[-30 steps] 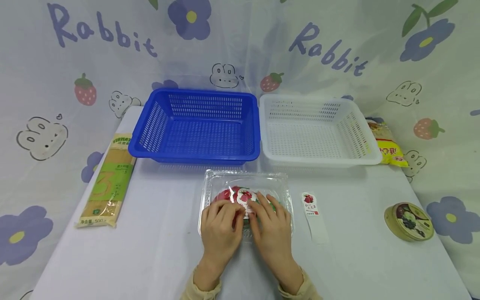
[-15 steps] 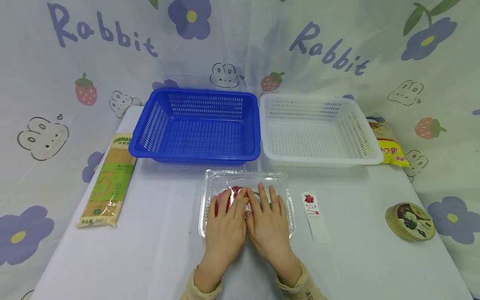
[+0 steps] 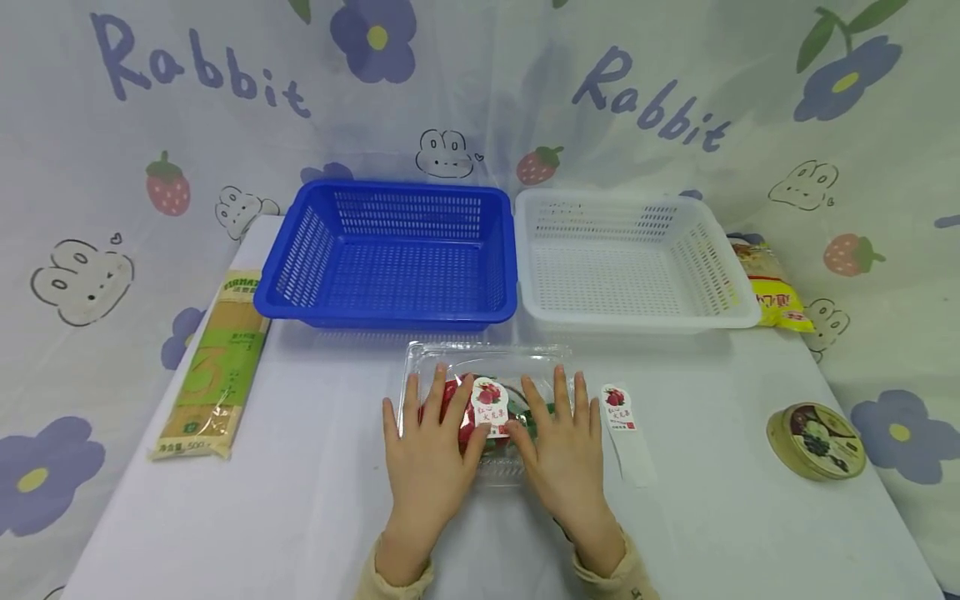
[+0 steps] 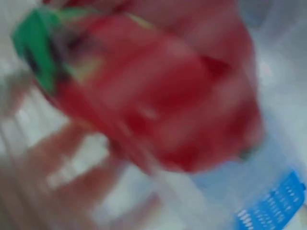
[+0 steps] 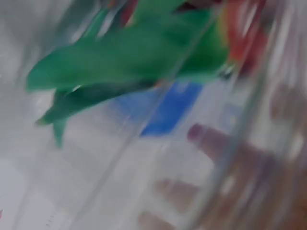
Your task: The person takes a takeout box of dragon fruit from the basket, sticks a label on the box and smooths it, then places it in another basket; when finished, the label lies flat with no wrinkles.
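Note:
A clear plastic clamshell box (image 3: pixel 487 357) lies on the table in front of the baskets, with a red fruit (image 3: pixel 452 400) and green leaves inside and a sticker label (image 3: pixel 490 406) on its lid. My left hand (image 3: pixel 430 433) lies flat on the left half of the lid, fingers spread. My right hand (image 3: pixel 562 437) lies flat on the right half, fingers spread too. The left wrist view is a blur of the red fruit (image 4: pixel 158 91). In the right wrist view the green leaves (image 5: pixel 129 67) and my fingers (image 5: pixel 225 148) show through the plastic.
A blue basket (image 3: pixel 393 254) and a white basket (image 3: pixel 630 262) stand side by side behind the box. A spaghetti pack (image 3: pixel 213 367) lies at the left, a loose label strip (image 3: pixel 626 429) and a round tin (image 3: pixel 816 429) at the right, a yellow bag (image 3: pixel 772 287) beyond the white basket.
My hands were together over the middle of the lid. They have slid apart, left and right, uncovering the sticker label, with fingers now spread flat.

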Tool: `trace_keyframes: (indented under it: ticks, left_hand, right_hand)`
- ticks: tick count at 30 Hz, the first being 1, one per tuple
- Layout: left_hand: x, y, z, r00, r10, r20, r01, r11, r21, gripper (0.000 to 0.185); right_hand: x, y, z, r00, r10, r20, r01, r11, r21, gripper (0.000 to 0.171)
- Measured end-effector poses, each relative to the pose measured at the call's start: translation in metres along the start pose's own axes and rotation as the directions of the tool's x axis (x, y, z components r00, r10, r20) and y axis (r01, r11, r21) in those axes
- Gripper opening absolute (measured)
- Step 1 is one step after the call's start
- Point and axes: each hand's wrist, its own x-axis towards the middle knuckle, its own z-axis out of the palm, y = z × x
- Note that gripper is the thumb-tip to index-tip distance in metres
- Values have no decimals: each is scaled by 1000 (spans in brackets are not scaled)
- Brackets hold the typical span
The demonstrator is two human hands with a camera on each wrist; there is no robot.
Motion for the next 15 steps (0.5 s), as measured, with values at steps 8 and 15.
trace_keyframes:
  ticks: [8,15]
  left_hand:
    - [1,-29,-6,985,-67,161,115,942,-316,59]
    - [-6,-52,-3,969,-45,242,180,801,-571,63]
  right_hand:
    - [-4,27,-6,983,97,158,-139,950,280,60]
    - [-12,43,-3,973,74,218,-174,857,486,61]
